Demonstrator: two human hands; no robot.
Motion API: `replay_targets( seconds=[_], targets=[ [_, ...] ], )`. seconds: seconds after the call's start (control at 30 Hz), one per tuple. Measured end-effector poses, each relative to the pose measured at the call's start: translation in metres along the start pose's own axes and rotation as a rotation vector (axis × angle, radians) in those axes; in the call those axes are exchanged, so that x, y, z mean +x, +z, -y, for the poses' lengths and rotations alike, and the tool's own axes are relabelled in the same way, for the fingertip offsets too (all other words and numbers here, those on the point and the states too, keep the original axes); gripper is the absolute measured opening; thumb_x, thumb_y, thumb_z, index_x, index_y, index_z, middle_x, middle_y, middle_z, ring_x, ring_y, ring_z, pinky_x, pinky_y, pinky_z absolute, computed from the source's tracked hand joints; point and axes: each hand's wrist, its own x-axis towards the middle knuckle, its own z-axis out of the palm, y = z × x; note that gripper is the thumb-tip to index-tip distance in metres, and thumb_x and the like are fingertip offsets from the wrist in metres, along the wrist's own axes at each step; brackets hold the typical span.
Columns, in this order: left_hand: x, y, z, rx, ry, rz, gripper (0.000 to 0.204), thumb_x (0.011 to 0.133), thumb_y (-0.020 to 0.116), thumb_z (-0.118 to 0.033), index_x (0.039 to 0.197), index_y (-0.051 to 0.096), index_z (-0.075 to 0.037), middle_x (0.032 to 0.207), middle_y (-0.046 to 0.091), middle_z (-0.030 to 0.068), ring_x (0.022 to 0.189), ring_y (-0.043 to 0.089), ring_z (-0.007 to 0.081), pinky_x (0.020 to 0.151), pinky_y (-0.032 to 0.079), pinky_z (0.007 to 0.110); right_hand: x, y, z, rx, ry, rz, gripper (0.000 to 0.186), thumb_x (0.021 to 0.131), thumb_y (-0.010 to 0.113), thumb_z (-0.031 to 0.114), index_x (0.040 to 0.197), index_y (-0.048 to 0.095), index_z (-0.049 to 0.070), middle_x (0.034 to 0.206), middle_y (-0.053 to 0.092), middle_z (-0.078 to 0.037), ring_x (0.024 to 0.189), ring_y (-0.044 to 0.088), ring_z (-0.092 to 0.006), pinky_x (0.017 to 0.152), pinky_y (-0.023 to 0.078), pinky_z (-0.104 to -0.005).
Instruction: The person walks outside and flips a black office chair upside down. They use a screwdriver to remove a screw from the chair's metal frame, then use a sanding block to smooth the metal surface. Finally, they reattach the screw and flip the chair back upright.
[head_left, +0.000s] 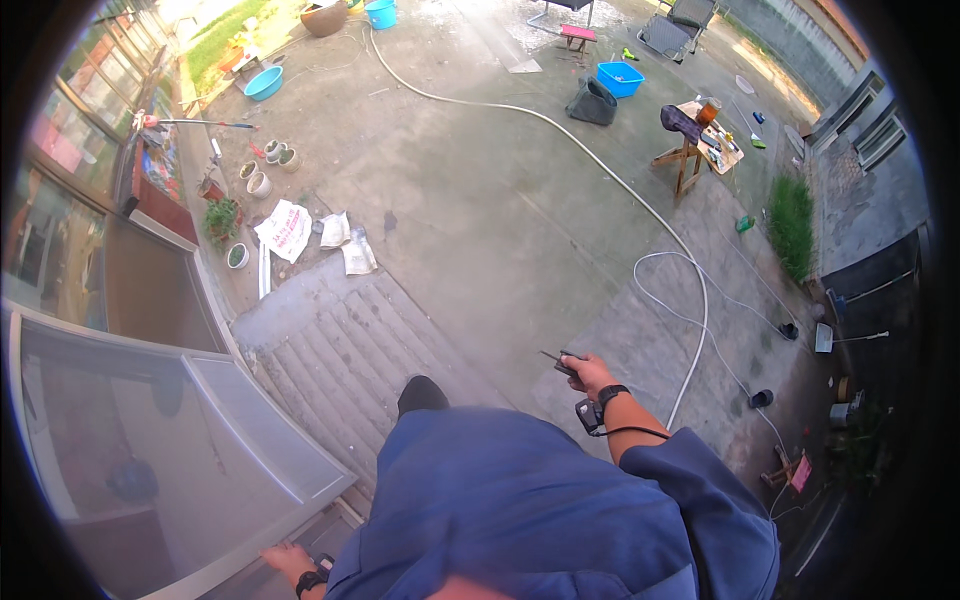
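Note:
My right hand [592, 373], out in front of me, is closed around a slim dark tool [563, 364] with a thin pointed end; its exact kind is too small to make out. A black band and a small device with a cable are on that wrist. Down at the lower left, my left hand [287, 559] rests at the edge of the screen door [150, 450], fingers stretched toward its pale frame. Nothing shows in that hand. The door stands swung outward on my left, and one dark shoe [423, 393] shows on the steps.
Ribbed concrete steps [350, 340] lead down to a yard. A long pale hose [600, 160] curves across it. Potted plants [222, 216] and white sacks [285, 230] stand along the left. Far right is a small wooden table [715, 145] with tools, beside a blue basin [620, 79].

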Motion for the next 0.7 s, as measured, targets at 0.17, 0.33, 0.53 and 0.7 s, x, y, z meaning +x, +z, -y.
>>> replay_targets(
  seconds=[0.17,0.33,0.53,0.7],
  targets=[
    [0.058,0.052,0.038,0.158,-0.136,0.281,0.088,0.097,0.033,-0.058,0.156,-0.004,-0.005,0.163,0.0,0.0189,0.151,0.006,0.0334,0.121,0.007,0.043,0.018,-0.008,0.007,0.021,0.045,-0.056,0.041,0.083,0.076,0.03,0.11,0.058,0.005,0.09,0.065,-0.005,0.068,0.06,-0.0142,0.061,0.053,-0.0283],
    [0.0,0.209,0.068,0.326,-0.148,0.373,0.088,0.097,0.034,-0.058,0.155,-0.005,-0.004,0.163,-0.001,0.0222,0.151,0.007,0.0367,0.121,0.009,0.045,0.057,-0.015,0.017,0.12,0.044,-0.111,0.038,0.084,0.075,0.029,0.108,0.058,0.005,0.089,0.064,-0.005,0.066,0.06,-0.0148,0.06,0.054,-0.028],
    [-0.005,0.403,0.148,0.403,-0.148,0.478,0.086,0.098,0.034,-0.057,0.156,-0.003,-0.005,0.162,0.003,0.0237,0.15,0.01,0.0377,0.121,0.01,0.045,0.129,-0.034,0.038,0.253,0.071,-0.306,0.038,0.083,0.076,0.028,0.107,0.057,0.005,0.088,0.064,-0.005,0.063,0.061,-0.016,0.058,0.054,-0.0283],
    [-0.031,0.579,0.205,0.522,-0.138,0.654,0.085,0.098,0.037,-0.057,0.156,0.002,-0.005,0.161,0.01,0.0248,0.148,0.019,0.0387,0.12,0.014,0.046,0.173,-0.044,0.087,0.364,0.107,-0.434,0.045,0.081,0.077,0.025,0.111,0.053,0.001,0.087,0.064,-0.007,0.058,0.06,-0.0149,0.051,0.053,-0.0271]
  ],
)
